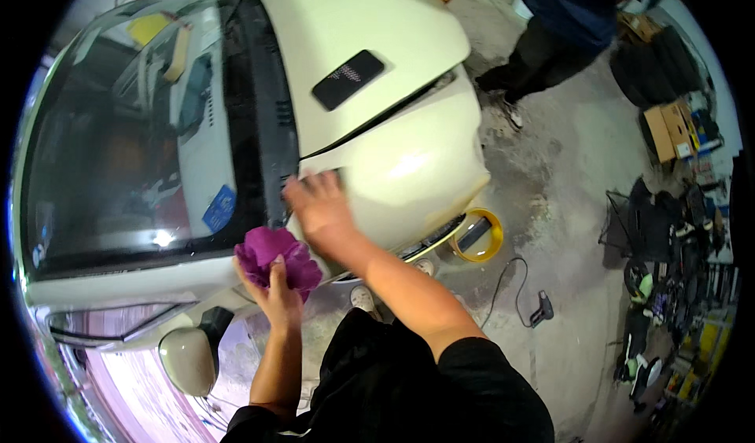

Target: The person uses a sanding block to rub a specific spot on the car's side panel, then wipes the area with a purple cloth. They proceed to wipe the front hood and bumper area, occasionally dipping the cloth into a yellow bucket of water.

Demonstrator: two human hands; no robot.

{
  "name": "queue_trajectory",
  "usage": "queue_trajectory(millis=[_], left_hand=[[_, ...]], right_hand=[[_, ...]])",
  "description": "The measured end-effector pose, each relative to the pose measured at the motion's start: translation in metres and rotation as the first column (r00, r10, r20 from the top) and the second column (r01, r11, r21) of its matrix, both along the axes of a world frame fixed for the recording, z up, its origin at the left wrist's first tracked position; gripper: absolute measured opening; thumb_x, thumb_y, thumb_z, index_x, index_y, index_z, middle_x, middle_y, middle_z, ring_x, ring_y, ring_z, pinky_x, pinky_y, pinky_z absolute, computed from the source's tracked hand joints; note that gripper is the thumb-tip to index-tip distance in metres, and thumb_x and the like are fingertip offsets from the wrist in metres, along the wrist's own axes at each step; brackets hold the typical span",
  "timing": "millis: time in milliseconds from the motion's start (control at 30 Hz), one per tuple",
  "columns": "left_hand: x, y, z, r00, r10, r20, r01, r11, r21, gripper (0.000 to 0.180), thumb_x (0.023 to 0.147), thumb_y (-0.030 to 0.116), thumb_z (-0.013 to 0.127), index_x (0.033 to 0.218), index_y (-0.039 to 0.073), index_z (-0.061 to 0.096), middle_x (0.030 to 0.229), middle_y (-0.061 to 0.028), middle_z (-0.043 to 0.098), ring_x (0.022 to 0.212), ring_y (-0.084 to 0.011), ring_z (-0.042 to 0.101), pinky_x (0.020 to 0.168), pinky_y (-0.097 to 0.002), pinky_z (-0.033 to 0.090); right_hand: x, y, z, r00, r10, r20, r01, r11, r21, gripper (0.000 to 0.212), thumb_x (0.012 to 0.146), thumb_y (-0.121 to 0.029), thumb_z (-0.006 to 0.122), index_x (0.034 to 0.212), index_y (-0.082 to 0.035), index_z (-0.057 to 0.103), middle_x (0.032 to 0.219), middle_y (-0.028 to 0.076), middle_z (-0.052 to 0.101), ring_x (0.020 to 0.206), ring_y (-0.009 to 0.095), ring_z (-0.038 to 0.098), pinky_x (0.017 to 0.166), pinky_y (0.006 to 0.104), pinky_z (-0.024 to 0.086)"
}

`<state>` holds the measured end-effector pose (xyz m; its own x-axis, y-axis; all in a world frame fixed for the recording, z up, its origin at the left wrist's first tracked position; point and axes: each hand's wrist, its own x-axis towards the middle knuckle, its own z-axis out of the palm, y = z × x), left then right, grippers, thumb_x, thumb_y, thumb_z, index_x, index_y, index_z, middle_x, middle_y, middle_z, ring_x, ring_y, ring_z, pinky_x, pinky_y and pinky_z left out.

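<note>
A crumpled purple cloth (271,258) is gripped in my left hand (283,295), thumb over its folds, beside the lower corner of the windshield (134,152). My right hand (321,207) presses on the cream car's fender (401,160), close to the windshield base, and is slightly blurred. Under its fingers shows the edge of a dark flat piece (339,174), mostly hidden by the hand. A black phone (348,80) lies on the hood (354,18), beyond my right hand.
A yellow bucket (495,242) stands by the car's front. A heat gun (542,309) with its cord lies on the floor. Another person (550,42) stands past the hood. Tires (657,66), a cardboard box (667,131) and piled gear line the right side. The side mirror (189,360) juts out left.
</note>
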<state>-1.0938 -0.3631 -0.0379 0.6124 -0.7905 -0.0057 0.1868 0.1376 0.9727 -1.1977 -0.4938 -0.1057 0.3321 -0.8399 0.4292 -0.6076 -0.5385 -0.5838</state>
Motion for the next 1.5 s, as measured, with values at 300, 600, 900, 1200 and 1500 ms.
queue_trajectory(millis=[300, 600, 900, 1200, 1500], left_hand=[[0.000, -0.058, 0.007, 0.957, -0.288, 0.031, 0.290, 0.949, -0.122, 0.053, 0.098, -0.004, 0.060, 0.146, 0.006, 0.041, 0.126, -0.0091, 0.060, 0.109, -0.0191, 0.062, 0.096, -0.0352, 0.054], [-0.020, -0.109, 0.009, 0.909, -0.378, 0.175, 0.394, 0.916, -0.072, 0.054, 0.093, -0.003, 0.066, 0.142, 0.003, 0.044, 0.125, -0.0072, 0.057, 0.112, -0.0159, 0.059, 0.102, -0.0320, 0.047], [-0.036, -0.117, -0.010, 0.865, -0.341, 0.368, 0.371, 0.929, -0.011, 0.051, 0.093, -0.004, 0.065, 0.141, 0.001, 0.047, 0.124, -0.0089, 0.060, 0.112, -0.0165, 0.060, 0.099, -0.0313, 0.050], [-0.082, -0.117, 0.017, 0.821, -0.271, 0.503, 0.260, 0.961, 0.094, 0.045, 0.091, 0.003, 0.064, 0.134, 0.001, 0.051, 0.122, -0.0072, 0.061, 0.109, -0.0176, 0.060, 0.100, -0.0320, 0.048], [-0.130, -0.159, -0.007, 0.436, -0.333, 0.836, 0.263, 0.936, 0.235, 0.046, 0.076, -0.003, 0.069, 0.121, 0.001, 0.062, 0.106, -0.0169, 0.064, 0.101, -0.0345, 0.066, 0.093, -0.0406, 0.050]], right_hand=[[-0.232, -0.064, -0.026, 0.807, -0.584, -0.089, 0.590, 0.790, 0.165, 0.048, 0.103, -0.016, 0.047, 0.151, -0.012, 0.051, 0.156, 0.016, 0.049, 0.148, 0.034, 0.039, 0.126, 0.0519, 0.021], [-0.076, 0.065, -0.034, 0.960, -0.236, -0.148, 0.245, 0.968, 0.045, 0.055, 0.092, -0.013, 0.058, 0.146, -0.012, 0.055, 0.152, 0.012, 0.054, 0.145, 0.041, 0.042, 0.122, 0.0624, 0.024], [-0.179, -0.073, -0.027, 0.776, -0.627, -0.065, 0.630, 0.766, 0.131, 0.040, 0.105, -0.019, 0.042, 0.140, -0.006, 0.056, 0.146, 0.027, 0.055, 0.143, 0.041, 0.045, 0.123, 0.0566, 0.025], [-0.230, -0.143, -0.006, 0.907, -0.081, -0.413, 0.198, 0.948, 0.250, 0.046, 0.105, -0.018, 0.039, 0.148, -0.013, 0.055, 0.156, 0.009, 0.051, 0.149, 0.030, 0.040, 0.125, 0.0528, 0.024], [-0.203, -0.087, -0.017, 0.977, 0.066, -0.204, -0.046, 0.994, 0.102, 0.041, 0.105, -0.028, 0.052, 0.142, -0.013, 0.060, 0.156, 0.007, 0.052, 0.148, 0.031, 0.041, 0.126, 0.0525, 0.022]])
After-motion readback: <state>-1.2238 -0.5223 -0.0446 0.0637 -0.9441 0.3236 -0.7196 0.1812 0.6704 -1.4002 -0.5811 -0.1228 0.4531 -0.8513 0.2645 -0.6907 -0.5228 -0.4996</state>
